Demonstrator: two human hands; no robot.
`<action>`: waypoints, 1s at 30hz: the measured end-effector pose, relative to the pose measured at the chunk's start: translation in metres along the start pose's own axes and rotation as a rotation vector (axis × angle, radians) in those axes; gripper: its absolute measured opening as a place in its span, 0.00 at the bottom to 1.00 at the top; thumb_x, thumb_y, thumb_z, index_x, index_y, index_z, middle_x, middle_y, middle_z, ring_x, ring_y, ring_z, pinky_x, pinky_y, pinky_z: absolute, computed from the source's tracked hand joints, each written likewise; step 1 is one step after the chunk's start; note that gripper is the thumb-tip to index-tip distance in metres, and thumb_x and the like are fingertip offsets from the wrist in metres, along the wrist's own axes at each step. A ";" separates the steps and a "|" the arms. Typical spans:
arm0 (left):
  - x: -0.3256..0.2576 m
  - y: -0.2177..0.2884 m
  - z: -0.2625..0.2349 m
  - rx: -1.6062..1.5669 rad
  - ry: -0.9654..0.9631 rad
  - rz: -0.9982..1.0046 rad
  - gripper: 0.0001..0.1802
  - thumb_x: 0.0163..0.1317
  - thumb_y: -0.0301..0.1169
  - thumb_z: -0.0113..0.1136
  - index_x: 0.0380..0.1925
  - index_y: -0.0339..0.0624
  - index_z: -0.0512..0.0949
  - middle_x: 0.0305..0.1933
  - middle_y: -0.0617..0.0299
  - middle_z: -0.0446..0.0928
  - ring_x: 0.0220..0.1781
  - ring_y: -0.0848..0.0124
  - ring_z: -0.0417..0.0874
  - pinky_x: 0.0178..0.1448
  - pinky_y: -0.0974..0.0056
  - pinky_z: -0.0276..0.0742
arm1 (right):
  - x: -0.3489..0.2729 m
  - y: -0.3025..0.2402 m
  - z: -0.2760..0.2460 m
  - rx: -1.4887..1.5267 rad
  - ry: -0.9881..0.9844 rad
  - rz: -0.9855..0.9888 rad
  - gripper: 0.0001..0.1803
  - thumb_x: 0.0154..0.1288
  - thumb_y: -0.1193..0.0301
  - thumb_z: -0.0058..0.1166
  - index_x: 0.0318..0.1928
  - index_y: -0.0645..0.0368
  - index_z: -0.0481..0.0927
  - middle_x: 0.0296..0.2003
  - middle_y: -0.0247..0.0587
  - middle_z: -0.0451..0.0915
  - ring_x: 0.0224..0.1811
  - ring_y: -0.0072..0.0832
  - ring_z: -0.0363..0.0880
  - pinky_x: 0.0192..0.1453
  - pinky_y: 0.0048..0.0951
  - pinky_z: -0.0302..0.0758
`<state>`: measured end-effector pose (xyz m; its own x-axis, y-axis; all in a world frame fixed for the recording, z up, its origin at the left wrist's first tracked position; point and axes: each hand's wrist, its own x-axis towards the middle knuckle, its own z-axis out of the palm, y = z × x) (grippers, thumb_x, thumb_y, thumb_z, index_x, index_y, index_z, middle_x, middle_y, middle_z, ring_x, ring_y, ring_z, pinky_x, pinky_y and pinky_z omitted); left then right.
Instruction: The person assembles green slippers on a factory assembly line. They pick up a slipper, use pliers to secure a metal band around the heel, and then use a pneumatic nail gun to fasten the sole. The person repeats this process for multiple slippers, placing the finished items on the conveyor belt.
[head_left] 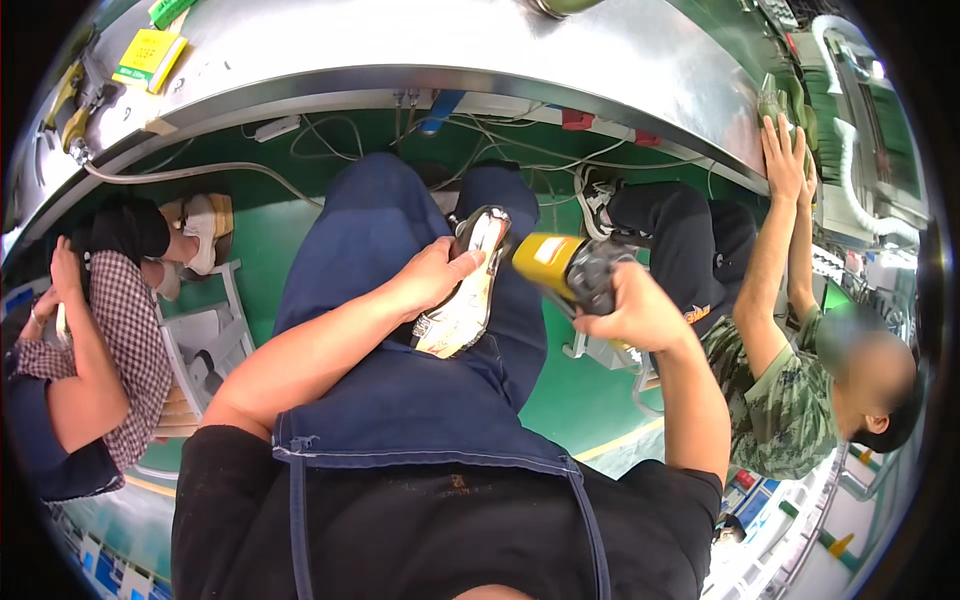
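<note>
In my lap, over the blue apron, lies a shoe on a last (459, 318), its pale sole side turned up and dark upper material along the edge. My left hand (436, 277) grips it from the left side, thumb across the sole. To the right of it, my right hand (640, 308) is wrapped round a yellow-and-black power tool (550, 262) shaped like a staple gun. The tool's yellow end points toward the shoe, with a gap between them. A pale hose or cord shows just below my right hand.
Ahead runs a metal workbench (420, 45). A yellow-and-green box (150, 58) and another yellow-and-black tool (76, 112) with a hose (215, 167) lie at its left. Cables hang beneath. Co-workers sit on both sides; the right one's hands (785, 155) are at the bench edge.
</note>
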<state>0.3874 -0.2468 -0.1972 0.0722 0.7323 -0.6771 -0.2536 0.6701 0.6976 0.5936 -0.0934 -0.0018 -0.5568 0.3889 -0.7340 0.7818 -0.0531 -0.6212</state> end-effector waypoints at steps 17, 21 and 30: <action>-0.016 0.021 0.000 -0.010 -0.021 -0.014 0.34 0.78 0.45 0.60 0.69 0.25 0.67 0.58 0.46 0.82 0.56 0.66 0.84 0.60 0.62 0.80 | 0.016 0.006 0.004 -0.100 -0.032 0.067 0.15 0.49 0.76 0.69 0.39 0.66 0.83 0.31 0.28 0.81 0.32 0.16 0.74 0.39 0.24 0.75; -0.008 0.010 -0.001 -0.048 -0.033 -0.002 0.31 0.77 0.46 0.61 0.63 0.26 0.72 0.56 0.48 0.83 0.55 0.65 0.85 0.60 0.60 0.80 | 0.034 -0.009 0.002 -0.149 -0.081 0.020 0.17 0.50 0.72 0.70 0.39 0.69 0.80 0.27 0.34 0.79 0.29 0.19 0.73 0.36 0.28 0.74; -0.011 0.016 -0.009 -0.071 -0.167 0.029 0.35 0.75 0.38 0.65 0.69 0.23 0.64 0.61 0.46 0.79 0.62 0.64 0.81 0.67 0.62 0.76 | 0.047 -0.022 0.004 -0.149 -0.224 0.075 0.18 0.49 0.74 0.70 0.39 0.70 0.81 0.28 0.36 0.82 0.30 0.22 0.79 0.39 0.29 0.77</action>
<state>0.3738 -0.2454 -0.1806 0.2216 0.7652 -0.6044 -0.3250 0.6424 0.6941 0.5488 -0.0776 -0.0239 -0.5306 0.1746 -0.8294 0.8469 0.0686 -0.5273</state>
